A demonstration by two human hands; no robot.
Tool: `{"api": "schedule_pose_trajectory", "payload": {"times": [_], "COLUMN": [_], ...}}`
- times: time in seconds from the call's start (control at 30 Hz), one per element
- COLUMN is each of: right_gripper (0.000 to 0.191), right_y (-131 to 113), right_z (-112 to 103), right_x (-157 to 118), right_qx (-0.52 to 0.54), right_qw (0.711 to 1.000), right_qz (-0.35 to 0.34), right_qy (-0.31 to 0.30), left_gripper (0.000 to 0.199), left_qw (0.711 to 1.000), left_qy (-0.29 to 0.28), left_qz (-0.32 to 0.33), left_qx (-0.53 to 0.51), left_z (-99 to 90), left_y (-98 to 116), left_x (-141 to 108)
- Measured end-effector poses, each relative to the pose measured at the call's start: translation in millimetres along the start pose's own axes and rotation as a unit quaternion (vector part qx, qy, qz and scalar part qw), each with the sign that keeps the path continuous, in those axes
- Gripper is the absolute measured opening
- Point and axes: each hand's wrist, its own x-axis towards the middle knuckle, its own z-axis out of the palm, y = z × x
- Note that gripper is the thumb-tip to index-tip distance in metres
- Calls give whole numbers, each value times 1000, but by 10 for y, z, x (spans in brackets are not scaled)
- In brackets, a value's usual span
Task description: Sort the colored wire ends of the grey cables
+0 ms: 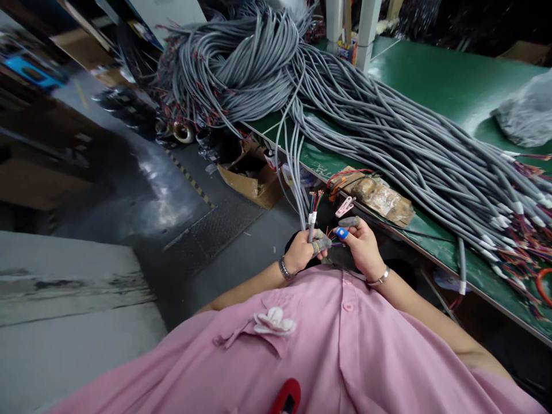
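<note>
Several grey cables hang over the table's edge and come down to my left hand. Its fingers are closed around grey cable ends, and one end with a white band and a fan of coloured wires stands up above the fist. Just to the right, my right hand pinches thin coloured wires between thumb and fingers. Blue tape is wrapped on the right thumb, and grey covers are on some fingertips of both hands. The two hands are close together in front of the pink shirt.
A large bundle of grey cables lies across the green table. Near its edge are a taped brown package and a pink clip. An open cardboard box is on the floor. A plastic bag lies at the right.
</note>
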Motion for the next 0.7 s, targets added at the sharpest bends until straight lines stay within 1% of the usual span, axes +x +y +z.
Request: {"api": "schedule_pose_trajectory", "payload": {"times": [0.1,0.2,0.3,0.37,0.43,0.5,0.53,0.57,0.6,0.63,0.7], "right_gripper": [32,31,35,40,46,50,51,50,49,47,42], "right_y": [13,42,54,28,-19,-64,-78,-83,-79,-64,-15], "right_z": [-46,-141,-239,-276,-276,-246,-224,-202,-182,-164,-140], "right_x": [22,72,160,235,312,380,406,426,440,448,452], "right_qx": [-8,10,39,58,80,95,95,90,78,62,22], "right_qw": [1000,999,996,992,983,972,969,971,977,985,998], "right_qz": [15,32,68,110,159,191,193,183,163,134,60], "right_qy": [-2,22,42,18,-40,-100,-119,-124,-112,-85,-9], "left_gripper": [34,31,29,29,31,33,34,35,35,36,35], "left_qw": [1000,999,996,995,993,990,989,987,986,985,984], "left_qy": [3,6,-1,-18,-35,-50,-59,-67,-75,-81,-86], "left_qz": [-5,-14,-21,-25,-34,-46,-53,-57,-60,-61,-63], "left_qx": [-9,-47,-83,-97,-111,-123,-128,-133,-136,-140,-146], "left_z": [-7,-35,-57,-59,-51,-35,-27,-19,-14,-11,-18], "left_y": [-20,-23,11,55,111,172,201,225,244,256,259], "left_x": [11,31,66,100,142,185,206,226,245,264,301]}}
